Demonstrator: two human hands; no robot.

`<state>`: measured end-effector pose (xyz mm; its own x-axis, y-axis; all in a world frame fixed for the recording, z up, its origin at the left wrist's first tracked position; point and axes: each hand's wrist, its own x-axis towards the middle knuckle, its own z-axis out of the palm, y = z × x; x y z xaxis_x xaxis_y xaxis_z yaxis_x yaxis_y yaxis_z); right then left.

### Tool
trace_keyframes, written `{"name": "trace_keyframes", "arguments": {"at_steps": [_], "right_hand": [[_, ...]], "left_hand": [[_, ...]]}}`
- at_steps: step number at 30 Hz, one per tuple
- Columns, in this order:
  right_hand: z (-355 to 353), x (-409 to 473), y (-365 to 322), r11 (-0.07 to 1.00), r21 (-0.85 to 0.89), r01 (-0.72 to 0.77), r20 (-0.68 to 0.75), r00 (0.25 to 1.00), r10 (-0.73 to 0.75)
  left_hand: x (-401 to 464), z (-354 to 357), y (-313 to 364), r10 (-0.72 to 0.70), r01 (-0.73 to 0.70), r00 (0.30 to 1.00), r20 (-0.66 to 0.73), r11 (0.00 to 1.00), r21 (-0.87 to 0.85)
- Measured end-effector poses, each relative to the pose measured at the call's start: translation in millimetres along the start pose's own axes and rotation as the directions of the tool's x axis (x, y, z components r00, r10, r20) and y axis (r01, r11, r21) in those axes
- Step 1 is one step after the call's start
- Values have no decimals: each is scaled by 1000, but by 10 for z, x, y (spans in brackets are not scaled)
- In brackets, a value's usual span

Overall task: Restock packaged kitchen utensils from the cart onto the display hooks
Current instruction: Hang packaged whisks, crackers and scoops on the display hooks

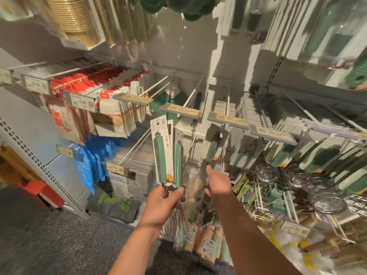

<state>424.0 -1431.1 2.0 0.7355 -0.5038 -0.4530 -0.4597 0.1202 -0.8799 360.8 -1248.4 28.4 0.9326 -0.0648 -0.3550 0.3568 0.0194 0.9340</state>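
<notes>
My left hand (163, 202) grips two packaged whisks (161, 155) by their wires, green handles and backing cards upright in front of the display. My right hand (218, 184) is just right of them, thumb raised and fingers curled round the blurred wires of a third green-handled whisk (211, 152). That whisk's card reaches up under a flipped-up price tag (228, 120). Long white display hooks (193, 92) jut out bare above the whisks. The cart is out of view.
Red-and-white packets (111, 90) fill the hooks at left, with blue bags (89, 165) below. Green-handled utensils (337, 161) and glass lids (325, 199) hang at right. Wood-and-green packaged tools (208, 245) lie under my arms. Grey carpet (59, 235) covers the floor.
</notes>
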Motion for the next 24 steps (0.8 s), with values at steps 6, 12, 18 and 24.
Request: {"name": "trace_keyframes", "arguments": {"at_steps": [6, 12, 18, 24], "right_hand": [[39, -561, 106, 989, 145, -18, 465, 884, -52], [100, -826, 189, 978, 178, 104, 489, 853, -180], [82, -842, 215, 959, 195, 205, 416, 868, -270], [41, -839, 248, 938, 292, 184, 373, 882, -289]], "left_hand": [[-9, 1, -68, -13, 20, 998, 55, 993, -120], [-53, -12, -50, 30, -16, 992, 125, 994, -111], [8, -39, -96, 65, -60, 995, 72, 996, -62], [37, -27, -126, 102, -98, 990, 95, 994, -50]]}}
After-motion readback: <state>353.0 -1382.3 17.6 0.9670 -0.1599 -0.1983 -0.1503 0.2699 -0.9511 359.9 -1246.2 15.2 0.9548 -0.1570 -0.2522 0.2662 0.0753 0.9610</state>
